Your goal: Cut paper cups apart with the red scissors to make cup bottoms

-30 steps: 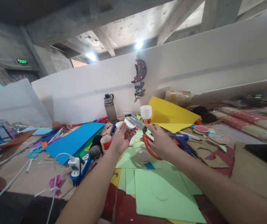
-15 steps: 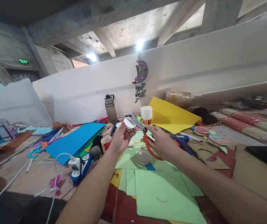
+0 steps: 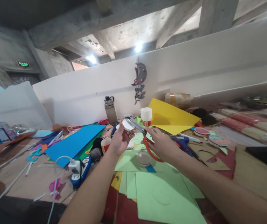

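My left hand (image 3: 121,139) is closed on a small round white paper piece (image 3: 128,125), which looks like the cut-down bottom of a paper cup. My right hand (image 3: 159,141) grips scissors (image 3: 149,150) with orange-red handles. Their grey blades point up and left and lie at the white piece's right edge; whether they bite into the paper I cannot tell. Below the hands, a round white cup piece (image 3: 144,159) rests on pale green paper (image 3: 168,196). Behind the scissors stands a stack of white and red paper cups (image 3: 146,115).
A red paper cup (image 3: 105,144) and grey yarn ball (image 3: 96,153) sit left of my hands, near a blue-and-white power strip (image 3: 81,174). Blue card (image 3: 76,141) lies further left, yellow card (image 3: 173,116) behind right. A blue glue gun (image 3: 184,144) and dark bottle (image 3: 110,111) stand close by.
The view has shifted slightly. The white piece sits a little more tilted in my left hand, and the scissor blades remain at its edge. Both hands keep their holds.
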